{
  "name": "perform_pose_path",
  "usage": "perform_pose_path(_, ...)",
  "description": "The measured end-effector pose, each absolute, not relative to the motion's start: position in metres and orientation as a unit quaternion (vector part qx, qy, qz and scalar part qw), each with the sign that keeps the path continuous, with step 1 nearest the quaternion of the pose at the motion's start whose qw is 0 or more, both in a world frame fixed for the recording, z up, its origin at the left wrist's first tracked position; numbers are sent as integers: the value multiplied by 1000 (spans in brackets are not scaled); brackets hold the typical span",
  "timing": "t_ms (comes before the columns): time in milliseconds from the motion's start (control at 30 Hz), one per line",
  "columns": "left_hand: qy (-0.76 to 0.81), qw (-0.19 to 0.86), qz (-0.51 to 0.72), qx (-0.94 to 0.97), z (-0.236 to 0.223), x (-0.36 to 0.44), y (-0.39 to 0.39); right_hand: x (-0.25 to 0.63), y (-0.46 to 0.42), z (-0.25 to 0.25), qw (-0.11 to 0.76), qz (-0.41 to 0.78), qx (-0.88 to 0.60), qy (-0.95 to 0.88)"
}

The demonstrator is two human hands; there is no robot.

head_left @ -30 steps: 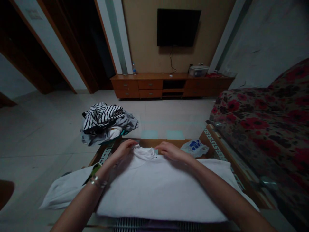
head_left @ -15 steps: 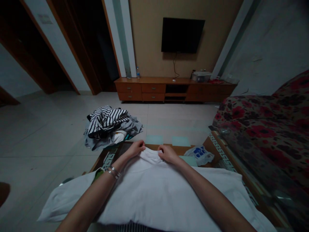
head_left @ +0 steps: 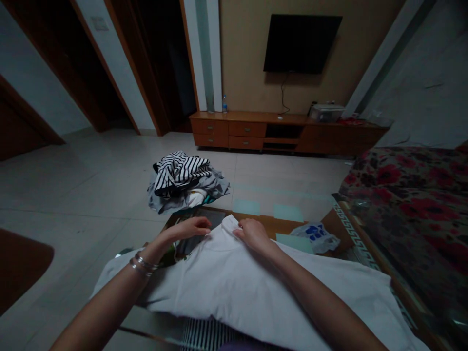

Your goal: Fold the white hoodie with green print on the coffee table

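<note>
The white shirt (head_left: 234,287) lies spread over the surface (head_left: 288,228). The right hand (head_left: 252,233) pinches its collar, fingers closed on the cloth to keep it taut; the left hand (head_left: 190,228) rests flat and loose at nine o'clock, steadying. A clothes pile (head_left: 185,181) sits at eleven o'clock.

Dim tiled floor (head_left: 73,180), wooden cabinet (head_left: 285,131), perhaps a television (head_left: 302,44).

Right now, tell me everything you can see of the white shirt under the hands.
The white shirt looks like soft knit cloth, spread flat across the table, collar at the far end, one sleeve hanging off the left edge. The right hand pinches the collar; the left hand rests at its edge. Striped fabric shows beneath its near hem.
</note>
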State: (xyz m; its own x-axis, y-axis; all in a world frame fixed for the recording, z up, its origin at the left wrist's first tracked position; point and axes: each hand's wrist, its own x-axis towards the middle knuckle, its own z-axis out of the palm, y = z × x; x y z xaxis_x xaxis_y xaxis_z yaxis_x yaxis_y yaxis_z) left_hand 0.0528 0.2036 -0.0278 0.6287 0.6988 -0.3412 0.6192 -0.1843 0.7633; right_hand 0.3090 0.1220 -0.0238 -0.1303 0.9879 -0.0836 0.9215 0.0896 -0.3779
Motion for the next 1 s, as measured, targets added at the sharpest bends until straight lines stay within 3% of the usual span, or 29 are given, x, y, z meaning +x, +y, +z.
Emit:
perform_pose_path(133,410,462,36,786,-31,40,179,288,130,-42,103,196,-636,-739)
perform_pose_path(467,402,358,53,841,-43,51,173,306,118,-52,282,292,-513,-757)
perform_pose_path(833,408,370,52,833,-52,40,159,307,94,-40,161,315,-386,-852)
perform_pose_path(1000,431,375,72,818,-49,48,157,306,119,-43,255,335,-434,-797)
